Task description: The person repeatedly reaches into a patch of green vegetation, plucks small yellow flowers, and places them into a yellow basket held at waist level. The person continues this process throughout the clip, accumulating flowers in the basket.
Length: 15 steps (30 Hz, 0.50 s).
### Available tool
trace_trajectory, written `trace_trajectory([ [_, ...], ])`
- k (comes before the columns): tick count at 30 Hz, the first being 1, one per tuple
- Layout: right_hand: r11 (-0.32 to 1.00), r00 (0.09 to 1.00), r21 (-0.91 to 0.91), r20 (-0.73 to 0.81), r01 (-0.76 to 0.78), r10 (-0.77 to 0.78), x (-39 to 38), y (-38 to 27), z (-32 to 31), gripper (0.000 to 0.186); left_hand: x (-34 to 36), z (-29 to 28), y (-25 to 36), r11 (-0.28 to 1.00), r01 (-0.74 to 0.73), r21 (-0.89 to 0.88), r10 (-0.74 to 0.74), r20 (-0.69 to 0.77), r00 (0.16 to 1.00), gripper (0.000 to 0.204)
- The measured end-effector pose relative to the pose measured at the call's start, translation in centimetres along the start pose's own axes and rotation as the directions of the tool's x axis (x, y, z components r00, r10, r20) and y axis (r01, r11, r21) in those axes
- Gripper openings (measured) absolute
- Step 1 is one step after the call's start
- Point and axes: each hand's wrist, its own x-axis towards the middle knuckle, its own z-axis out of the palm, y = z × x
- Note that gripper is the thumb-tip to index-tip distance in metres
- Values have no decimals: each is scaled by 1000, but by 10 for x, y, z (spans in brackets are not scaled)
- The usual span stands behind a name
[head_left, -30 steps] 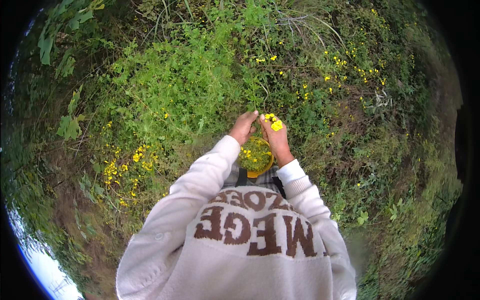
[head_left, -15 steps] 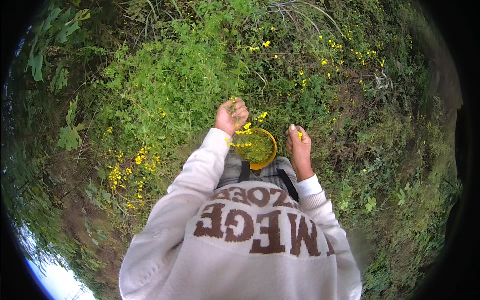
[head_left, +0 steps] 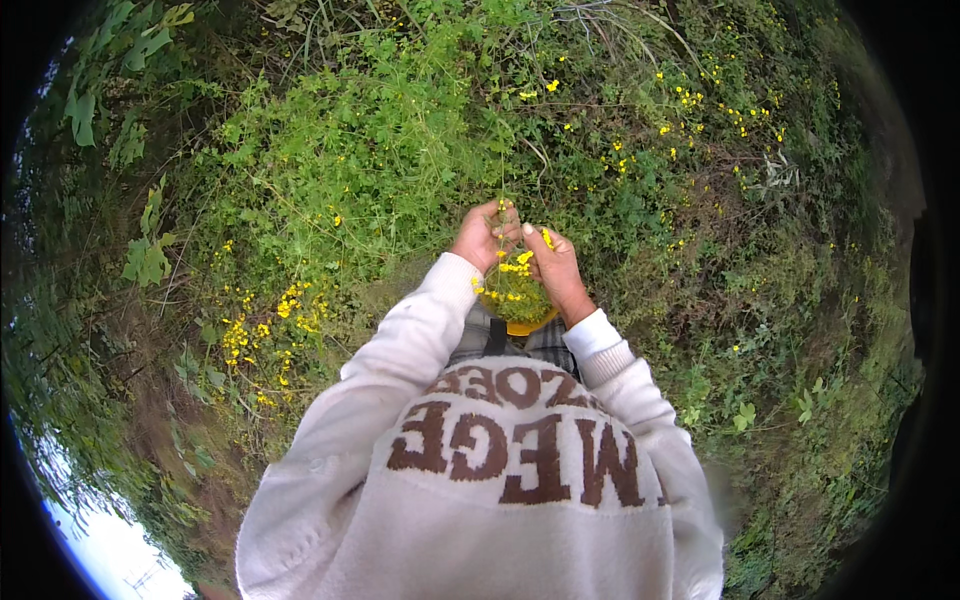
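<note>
My left hand [head_left: 480,238] is closed round a thin stem of small yellow flowers [head_left: 516,266], whose heads hang below the fingers. Close on its right is my right hand [head_left: 558,270], thumb and fingers pinched, with yellow flower heads [head_left: 547,238] showing between them. The fingertips of both hands nearly meet at the stem; whether they touch is too small to tell. Under the hands, at my lap, an orange-yellow bowl [head_left: 530,327] holds a heap of greenish-yellow flower heads. My right hand and the hanging sprig hide part of its rim.
Dense green plants [head_left: 370,150] spread in front of me. A cluster of yellow flowers [head_left: 285,310] grows at the left, and more yellow blooms [head_left: 690,100] stand at the far right. Broad leaves [head_left: 148,260] rise at the left edge.
My right hand has moved left and up, from beside the bowl to over it, next to my left hand. My left hand has shifted slightly right with the flower stem.
</note>
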Motion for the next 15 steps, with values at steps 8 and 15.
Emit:
trace_trajectory([
  [8, 987, 983, -18, -85, 160, -161, -43, -17, -28, 32, -1, 1, 1, 974, -154, 168, 177, -137, 974, 9],
  [15, 548, 951, -813, 25, 199, -309, 45, -8, -25, 51, 0, 2, 0, 877, -62, 476, 160, -170, 972, 11],
])
